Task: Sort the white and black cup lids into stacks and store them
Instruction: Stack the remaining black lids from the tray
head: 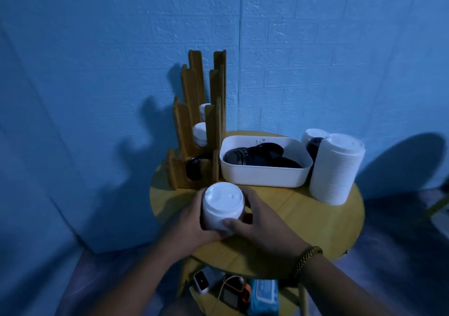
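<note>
Biggest worry first: the round table (315, 230) under our hands is small and crowded, so anything that slips probably rolls straight off the edge. Just beyond our left hand (192, 221) stands the wooden rack (189, 121), with white lids in its upper slots and dark ones low down. The slots look narrow, so we reckon feeding a stack in at a tilt could jam it or shove the rack over. Beyond our right hand (262, 221) sits the white bin (262, 176) of loose black lids (262, 154). Farther out to that hand's right is the tall white stack (336, 170), which looks easy to clip with a forearm.

Both hands are wrapped round the short stack of white lids (223, 206), held between them low over the table. We can't tell if it's resting on it. Squeeze unevenly and those lids likely splay or pop apart.
</note>
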Tool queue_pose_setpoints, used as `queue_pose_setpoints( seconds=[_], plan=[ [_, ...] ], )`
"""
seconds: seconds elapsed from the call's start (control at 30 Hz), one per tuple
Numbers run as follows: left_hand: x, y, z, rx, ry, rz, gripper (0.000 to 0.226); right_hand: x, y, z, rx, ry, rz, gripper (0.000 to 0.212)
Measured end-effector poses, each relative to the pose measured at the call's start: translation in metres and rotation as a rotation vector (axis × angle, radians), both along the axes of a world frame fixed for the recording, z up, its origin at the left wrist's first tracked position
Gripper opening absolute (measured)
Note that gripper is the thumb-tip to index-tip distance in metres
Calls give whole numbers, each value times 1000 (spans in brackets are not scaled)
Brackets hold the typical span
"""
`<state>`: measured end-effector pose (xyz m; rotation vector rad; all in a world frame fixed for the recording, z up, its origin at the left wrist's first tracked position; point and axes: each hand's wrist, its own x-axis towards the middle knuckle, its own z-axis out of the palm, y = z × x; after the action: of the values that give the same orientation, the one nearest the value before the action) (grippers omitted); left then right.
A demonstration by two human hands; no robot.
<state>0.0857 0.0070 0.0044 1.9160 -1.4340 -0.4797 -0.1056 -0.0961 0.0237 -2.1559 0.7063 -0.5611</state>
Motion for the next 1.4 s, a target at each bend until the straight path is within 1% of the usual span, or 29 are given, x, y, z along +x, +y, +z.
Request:
queue_pose_setpoints(
  seconds=[0.03, 0.17, 0.27, 0.37, 0.4, 0.47, 0.53, 0.57, 0.6, 0.63, 0.67, 0.7, 0.73, 0.77, 0.83, 0.87, 1.0, 1.1, 1.2, 1.27, 1.33, 1.4],
  plan=[
    [8, 10, 1, 4, -12, 26, 107, 8, 6, -1, -22, 19, 13, 79],
    [41, 40, 4, 1, -46, 153, 104, 37, 23, 1, -82, 99, 71, 85],
    [60, 49, 6, -19, -43, 223, 101, 47, 23, 2, -126, 146, 89, 73],
    [70, 47, 5, -12, -58, 231, 102, 44, 14, 0, -187, 167, 18, 60],
    [71, 45, 5, -9, -62, 227, 105, 41, 9, 0, -202, 173, -10, 58],
    [71, 42, 1, -11, -86, 238, 118, 30, -1, 1, -232, 178, -64, 54],
    [65, 42, -1, -70, -116, 310, 128, 17, -13, 3, -248, 185, -115, 50],
    [59, 43, 0, -147, -143, 371, 126, 10, -19, 3, -252, 188, -140, 49],
    [50, 46, 2, -255, -187, 421, 118, 4, -25, 3, -249, 193, -159, 48],
    [40, 47, 4, -380, -254, 432, 105, -2, -29, 2, -243, 196, -173, 47],
    [27, 47, 7, -488, -318, 394, 91, -8, -33, 1, -238, 200, -183, 47],
    [15, 42, 10, -537, -356, 314, 78, -12, -36, 0, -238, 201, -191, 47],
    [1, 36, 13, -526, -365, 206, 70, -16, -39, -1, -239, 202, -200, 46],
    [-12, 27, 18, -467, -362, 99, 67, -19, -41, -1, -243, 198, -209, 47],
    [-35, 6, 24, -322, -360, -60, 69, -25, -42, -1, -246, 186, -225, 48],
    [-42, -5, 26, -277, -369, -96, 71, -27, -43, -1, -250, 182, -231, 50],
    [-57, -46, 30, -162, -273, -136, 75, -40, -46, 1, -328, 183, -266, 59],
    [-57, -66, 30, -122, -237, -126, 76, -49, -51, 6, -363, 196, -289, 60],
    [-55, -79, 32, -114, -206, -122, 74, -54, -54, 8, -404, 196, -318, 60],
    [-52, -87, 34, -109, -211, -122, 68, -54, -57, 9, -410, 195, -319, 60],
    [-51, -97, 40, -126, -288, -122, 59, -51, -59, 9, -419, 186, -317, 59],
    [-52, -108, 51, -176, -473, -96, 50, -47, -62, 9, -471, 169, -325, 56]
  ],
)
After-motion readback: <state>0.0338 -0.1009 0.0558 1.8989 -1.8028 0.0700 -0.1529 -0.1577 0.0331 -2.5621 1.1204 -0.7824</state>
